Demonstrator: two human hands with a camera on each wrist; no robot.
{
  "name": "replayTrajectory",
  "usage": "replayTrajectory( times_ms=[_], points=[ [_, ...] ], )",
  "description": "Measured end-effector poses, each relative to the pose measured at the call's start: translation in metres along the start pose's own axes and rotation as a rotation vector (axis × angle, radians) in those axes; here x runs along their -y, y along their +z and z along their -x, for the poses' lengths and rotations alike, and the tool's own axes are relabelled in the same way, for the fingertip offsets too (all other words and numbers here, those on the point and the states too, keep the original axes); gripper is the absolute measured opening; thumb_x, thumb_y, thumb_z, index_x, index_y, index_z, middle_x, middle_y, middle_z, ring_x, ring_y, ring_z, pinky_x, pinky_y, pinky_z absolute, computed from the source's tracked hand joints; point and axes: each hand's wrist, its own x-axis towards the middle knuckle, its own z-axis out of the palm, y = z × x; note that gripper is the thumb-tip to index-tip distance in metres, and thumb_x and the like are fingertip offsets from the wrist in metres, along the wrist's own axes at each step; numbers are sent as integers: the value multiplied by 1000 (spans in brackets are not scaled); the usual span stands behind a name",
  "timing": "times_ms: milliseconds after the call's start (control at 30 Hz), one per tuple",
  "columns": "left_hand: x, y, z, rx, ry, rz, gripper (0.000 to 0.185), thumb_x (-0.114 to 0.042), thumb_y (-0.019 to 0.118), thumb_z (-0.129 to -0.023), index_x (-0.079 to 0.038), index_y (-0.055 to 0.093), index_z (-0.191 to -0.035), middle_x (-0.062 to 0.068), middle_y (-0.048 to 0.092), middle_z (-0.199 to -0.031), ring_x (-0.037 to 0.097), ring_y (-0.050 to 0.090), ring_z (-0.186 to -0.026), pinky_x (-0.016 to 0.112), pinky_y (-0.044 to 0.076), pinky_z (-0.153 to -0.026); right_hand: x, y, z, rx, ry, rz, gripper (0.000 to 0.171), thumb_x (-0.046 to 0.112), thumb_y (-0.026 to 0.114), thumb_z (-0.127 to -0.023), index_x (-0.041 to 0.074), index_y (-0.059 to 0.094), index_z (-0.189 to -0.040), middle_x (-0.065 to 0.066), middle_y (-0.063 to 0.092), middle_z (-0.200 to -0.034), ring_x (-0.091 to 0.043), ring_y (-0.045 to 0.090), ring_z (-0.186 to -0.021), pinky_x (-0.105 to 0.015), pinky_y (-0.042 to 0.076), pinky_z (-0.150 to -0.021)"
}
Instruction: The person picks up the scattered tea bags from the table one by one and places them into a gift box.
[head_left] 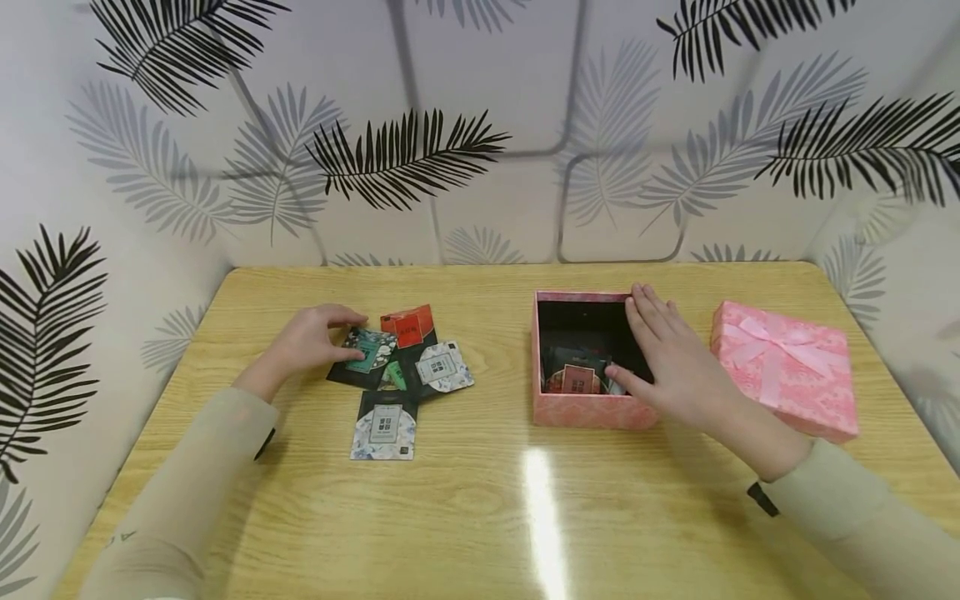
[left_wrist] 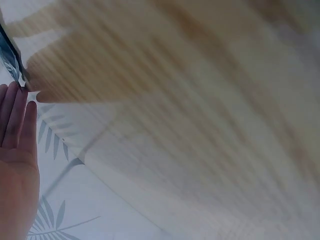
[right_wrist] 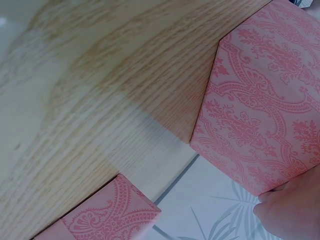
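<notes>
At the left of the table, my left hand [head_left: 307, 346] pinches a green and black sachet [head_left: 367, 353] between thumb and fingers. The left wrist view catches those fingers [left_wrist: 17, 117] stretched up to the sachet [left_wrist: 9, 56]. My right hand [head_left: 678, 367] rests with straight fingers along the right rim of an uncovered pink box [head_left: 592, 410], its thumb over the inside. In the right wrist view, the box's patterned outer wall [right_wrist: 260, 100] fills the right side, with part of the hand [right_wrist: 290, 210] at its edge. Dark sachets [head_left: 579, 375] stand inside the box.
Beside the left hand lie a red sachet [head_left: 409, 329], a grey and white floral sachet [head_left: 442, 367], a partly covered green one [head_left: 394, 375] and a floral sachet [head_left: 384, 427] nearer me. A pink lid [head_left: 795, 371] with a bow lies right of the box. A patterned wall [head_left: 480, 225] backs the table.
</notes>
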Motion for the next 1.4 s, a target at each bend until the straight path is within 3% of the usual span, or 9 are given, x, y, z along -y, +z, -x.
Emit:
replayTrajectory(
  times_ms=[400,633,967,1400],
  points=[
    [3,2,-3,24,-14,45,56,-14,91,-85,6,69,-133,25,72,-129,41,68,-117,57,55,-105,0,-1,0,7,3,2,97,56,56,-105,-7,14,-167,-24,6,-178,-42,5,-166,-56,8,-136],
    [3,0,-4,36,-63,80,45,-13,90,-87,4,74,-125,22,71,-119,31,63,-99,42,53,-87,0,-1,0,2,-2,-1,97,56,55,-106,-7,14,-167,-25,5,-178,-42,5,-166,-56,7,-136],
    [2,-4,-1,29,-126,122,42,-15,89,-88,1,73,-123,20,75,-117,26,63,-94,34,52,-82,1,-2,1,7,-1,-6,98,57,55,-106,-7,13,-167,-24,4,-178,-42,4,-166,-55,6,-136],
    [-9,-13,9,-59,-163,108,33,-6,79,-95,3,73,-126,27,74,-126,39,69,-108,50,56,-93,0,-2,1,13,5,4,97,56,55,-106,-8,13,-167,-25,5,-178,-42,4,-166,-55,7,-136]
  ],
)
